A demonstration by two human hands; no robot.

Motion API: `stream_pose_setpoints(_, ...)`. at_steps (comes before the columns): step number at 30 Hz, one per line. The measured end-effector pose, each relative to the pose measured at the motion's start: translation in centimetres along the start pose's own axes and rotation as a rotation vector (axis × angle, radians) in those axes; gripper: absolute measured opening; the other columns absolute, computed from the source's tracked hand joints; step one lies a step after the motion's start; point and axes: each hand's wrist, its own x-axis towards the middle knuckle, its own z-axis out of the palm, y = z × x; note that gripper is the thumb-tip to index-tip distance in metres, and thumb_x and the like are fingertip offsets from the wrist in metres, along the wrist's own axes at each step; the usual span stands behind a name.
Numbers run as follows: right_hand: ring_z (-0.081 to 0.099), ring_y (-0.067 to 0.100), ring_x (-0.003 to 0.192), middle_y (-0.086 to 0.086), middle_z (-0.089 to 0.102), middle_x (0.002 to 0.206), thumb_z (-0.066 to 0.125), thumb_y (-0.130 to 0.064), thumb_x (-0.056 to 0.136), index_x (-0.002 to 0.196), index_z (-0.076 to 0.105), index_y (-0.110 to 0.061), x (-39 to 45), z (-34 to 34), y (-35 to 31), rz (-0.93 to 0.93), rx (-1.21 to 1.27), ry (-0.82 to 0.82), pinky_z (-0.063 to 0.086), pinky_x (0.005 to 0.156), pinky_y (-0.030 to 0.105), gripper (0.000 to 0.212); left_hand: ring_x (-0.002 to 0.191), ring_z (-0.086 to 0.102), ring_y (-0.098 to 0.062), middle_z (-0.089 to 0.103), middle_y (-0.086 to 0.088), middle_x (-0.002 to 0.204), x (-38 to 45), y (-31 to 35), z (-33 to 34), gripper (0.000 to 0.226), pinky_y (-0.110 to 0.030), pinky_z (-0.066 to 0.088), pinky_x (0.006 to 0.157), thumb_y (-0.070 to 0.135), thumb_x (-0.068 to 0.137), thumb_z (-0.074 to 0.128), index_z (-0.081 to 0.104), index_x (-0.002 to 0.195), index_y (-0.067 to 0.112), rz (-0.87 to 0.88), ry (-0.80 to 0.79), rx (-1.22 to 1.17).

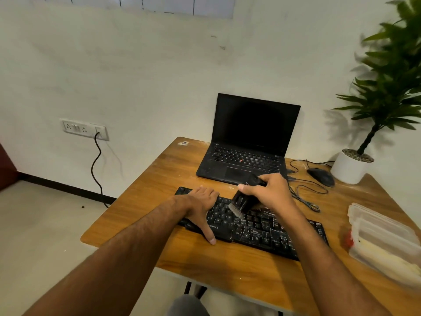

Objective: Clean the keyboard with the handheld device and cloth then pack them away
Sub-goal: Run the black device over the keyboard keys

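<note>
A black keyboard speckled with white dust lies on the wooden table. My right hand grips a black handheld device; its pale brush tip touches the keys near the keyboard's middle. My left hand rests flat on the keyboard's left part, fingers straight, thumb reaching over the front edge. I see no cloth lying loose.
An open black laptop stands behind the keyboard. A black mouse and tangled cables lie to the right, next to a potted plant. A clear plastic box with pale contents sits at the table's right edge.
</note>
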Motion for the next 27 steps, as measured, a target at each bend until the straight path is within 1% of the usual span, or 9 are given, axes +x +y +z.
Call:
stream_pose_setpoints(2,0.073,0.017,0.073,0.0,0.073,0.073,0.087,-0.038,0.073,0.075,0.071,-0.016,0.4,0.4,0.2,-0.057,-0.059,0.115,0.063,0.071,0.044,0.028,0.151,0.02,-0.031,0.022,-0.007,0.163,0.2,0.5,0.0,0.143,-0.05,0.016,0.129,0.076,0.06,0.086,0.011,0.163,0.011,0.006,0.006,-0.008)
stream_pose_setpoints(3,0.07,0.015,0.073,-0.002,0.071,0.073,0.085,-0.039,0.075,0.075,0.07,-0.018,0.4,0.9,0.2,-0.081,-0.118,0.12,0.061,0.069,0.04,0.026,0.15,0.021,-0.031,0.023,-0.007,0.163,0.2,0.6,0.0,0.143,-0.05,0.017,0.128,0.076,0.059,0.086,0.011,0.163,0.011,0.007,0.009,-0.011)
stream_pose_setpoints(5,0.067,0.012,0.073,-0.005,0.069,0.076,0.083,-0.037,0.08,0.08,0.068,-0.02,-0.2,2.2,0.1,-0.113,-0.211,0.03,0.054,0.063,0.028,0.022,0.15,0.022,-0.029,0.023,-0.007,0.162,0.1,0.5,0.0,0.143,-0.049,0.02,0.127,0.075,0.06,0.086,0.01,0.163,0.012,0.007,0.013,-0.022)
stream_pose_setpoints(7,0.064,0.009,0.073,-0.007,0.067,0.077,0.082,-0.037,0.081,0.083,0.068,-0.019,-0.7,3.6,0.4,-0.107,-0.297,-0.053,0.046,0.058,0.022,0.023,0.15,0.023,-0.028,0.022,-0.007,0.162,0.0,0.3,0.1,0.144,-0.048,0.023,0.127,0.075,0.059,0.087,0.009,0.164,0.013,0.005,0.007,-0.028)
stream_pose_setpoints(10,0.062,0.011,0.076,-0.008,0.064,0.077,0.082,-0.038,0.08,0.088,0.069,-0.019,-0.3,4.0,0.5,-0.099,-0.414,0.007,0.045,0.063,0.024,0.025,0.149,0.025,-0.027,0.023,-0.006,0.161,-0.1,0.6,-0.1,0.145,-0.046,0.024,0.126,0.073,0.058,0.089,0.01,0.163,0.012,-0.001,-0.001,-0.047)
stream_pose_setpoints(14,0.062,0.012,0.077,-0.008,0.064,0.075,0.081,-0.036,0.081,0.088,0.07,-0.017,0.6,3.5,0.3,-0.139,-0.349,0.156,0.046,0.068,0.026,0.023,0.146,0.027,-0.027,0.026,-0.007,0.158,-0.1,0.9,-0.6,0.144,-0.045,0.027,0.125,0.069,0.058,0.091,0.011,0.162,0.011,-0.02,-0.023,-0.059)
stream_pose_setpoints(19,0.063,0.012,0.08,-0.004,0.069,0.083,0.083,-0.035,0.08,0.089,0.071,-0.018,1.1,3.5,0.5,-0.068,-0.36,0.015,0.044,0.062,0.025,0.023,0.147,0.027,-0.027,0.026,-0.006,0.159,-0.1,0.9,-0.5,0.144,-0.047,0.028,0.125,0.069,0.057,0.092,0.011,0.163,0.013,-0.031,-0.031,-0.069)
stream_pose_setpoints(24,0.066,0.017,0.088,-0.001,0.071,0.089,0.085,-0.033,0.078,0.095,0.073,-0.017,2.8,2.2,1.1,-0.022,-0.295,0.089,0.051,0.075,0.031,0.026,0.146,0.028,-0.027,0.026,-0.005,0.157,-0.1,1.0,-0.6,0.144,-0.048,0.028,0.125,0.066,0.057,0.093,0.011,0.162,0.014,-0.026,-0.019,-0.087)
stream_pose_setpoints(27,0.061,0.012,0.078,-0.005,0.066,0.081,0.084,-0.032,0.08,0.088,0.07,-0.017,3.2,2.0,0.3,-0.096,-0.202,0.155,0.045,0.067,0.026,0.022,0.146,0.027,-0.027,0.026,-0.005,0.157,-0.1,1.0,-0.5,0.144,-0.049,0.028,0.125,0.067,0.056,0.093,0.011,0.162,0.014,-0.026,-0.024,-0.08)
